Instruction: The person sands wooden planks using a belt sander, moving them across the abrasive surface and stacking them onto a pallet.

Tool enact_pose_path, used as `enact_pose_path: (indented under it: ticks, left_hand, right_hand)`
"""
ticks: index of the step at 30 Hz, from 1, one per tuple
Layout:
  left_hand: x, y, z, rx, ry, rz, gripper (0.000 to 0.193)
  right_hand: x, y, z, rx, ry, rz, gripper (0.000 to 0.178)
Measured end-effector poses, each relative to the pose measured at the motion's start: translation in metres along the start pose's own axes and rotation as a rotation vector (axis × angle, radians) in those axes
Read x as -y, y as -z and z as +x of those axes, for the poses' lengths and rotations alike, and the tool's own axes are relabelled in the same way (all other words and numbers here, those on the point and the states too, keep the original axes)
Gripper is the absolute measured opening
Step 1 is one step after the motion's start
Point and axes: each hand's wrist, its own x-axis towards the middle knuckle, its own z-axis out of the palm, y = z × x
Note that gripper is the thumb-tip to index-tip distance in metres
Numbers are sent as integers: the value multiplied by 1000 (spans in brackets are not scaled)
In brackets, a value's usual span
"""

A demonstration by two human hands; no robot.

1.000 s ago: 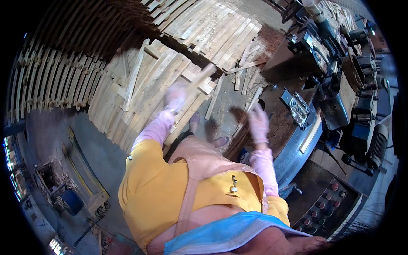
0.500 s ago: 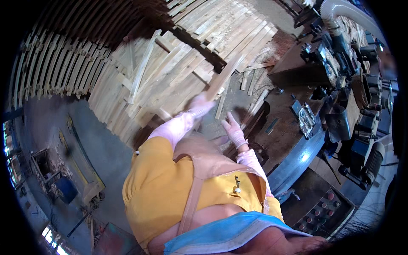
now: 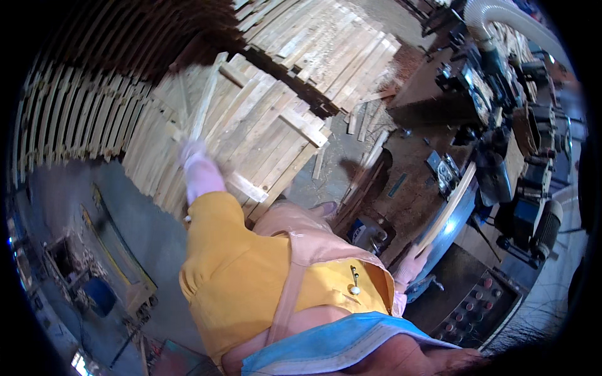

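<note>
ITEM 1: wooden slat (image 3: pixel 204 103), upper left of frame. Long, thin, pale, rough-sawn; motion-blurred. Held at its lower end by left hand (image 3: pixel 193 153) in a pale pink glove, fist closed round the stick, the rest pointing up over the slat stack (image 3: pixel 276 119). Judged light and stiff, a 1-hand lift; the free end will whip if swung. Dry, unsanded surface: good grip, splinter risk, hence gloves. Better hold nearer mid-length for balance; end grip gives reach only.

ITEM 2: second slat (image 3: pixel 448 210), centre right, running diagonally up from lower right. Right hand (image 3: pixel 411 269), also gloved, sits at its lower end beside the blue machine edge (image 3: pixel 461 219); prob. gripping it, but the hand is small and half hidden by the yellow sleeve (image 3: pixel 251 276), so cannot tell for sure.

ITEM 3: slat stack, centre and top, many loose boards laid side by side w/ cross pieces on top.

ITEM 4: woodworking machine (image 3: pixel 501 113), upper right, w/ grey extraction hose (image 3: pixel 501 12).
</note>
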Motion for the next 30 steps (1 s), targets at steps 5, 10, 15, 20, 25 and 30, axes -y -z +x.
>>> enact_pose_path:
  ticks: [5, 10, 15, 20, 25, 30]
  left_hand:
    - [23, 31, -39, 233, -181, 114, 68]
    - [64, 29, -65, 44, -79, -244, 58]
    - [13, -15, -181, 67, -1040, -590, 34]
    - [-140, 46, -393, 1003, -992, -790, 42]
    - [-198, 30, -361, 491, -1150, -573, 66]
    - [-139, -7, -197, 145, -649, 307, 97]
  right_hand:
    - [-86, -5, -19, -221, -93, -536, 49]
    - [-66, -33, 159, -218, -192, -588, 34]
    - [20, -65, 211, -343, 347, -239, 30]
    - [239, -130, 74, 696, 301, 916, 36]
    - [229, -65, 78, 791, -109, 1221, 34]
    - [52, 14, 54, 210, -43, 410, 56]
